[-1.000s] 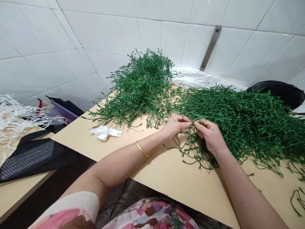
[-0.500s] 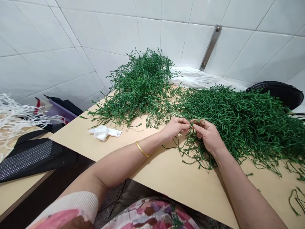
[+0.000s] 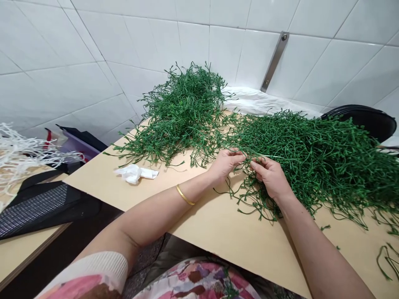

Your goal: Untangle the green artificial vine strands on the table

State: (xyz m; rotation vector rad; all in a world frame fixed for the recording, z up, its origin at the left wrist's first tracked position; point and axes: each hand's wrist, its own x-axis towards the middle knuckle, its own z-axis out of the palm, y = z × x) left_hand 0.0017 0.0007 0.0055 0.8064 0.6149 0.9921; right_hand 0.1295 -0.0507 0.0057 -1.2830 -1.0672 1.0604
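My left hand (image 3: 226, 163) pinches a thin green cord between thumb and forefinger, just above the table. Close by on its right, my right hand (image 3: 268, 173) is closed in a pinch too, with green cord at its fingertips. Which strand each hand grips is hard to separate from those behind. A large heap of knotted green cords (image 3: 314, 153) lies under and beyond my right hand. Another pile of green cords (image 3: 183, 108) rises beyond my left hand. Some loose strands (image 3: 258, 203) spread below my fingers.
The pale wooden table (image 3: 199, 216) meets a white tiled wall. A crumpled white tissue (image 3: 132, 173) lies left of my hands. White cords (image 3: 28, 153) and a black mesh-patterned item (image 3: 34, 209) rest on another surface at left. A black round object (image 3: 361, 120) stands back right.
My fingertips have moved slightly apart, my left hand shifting a little to the left. Both hands remain pinched around cord, and the piles look the same.
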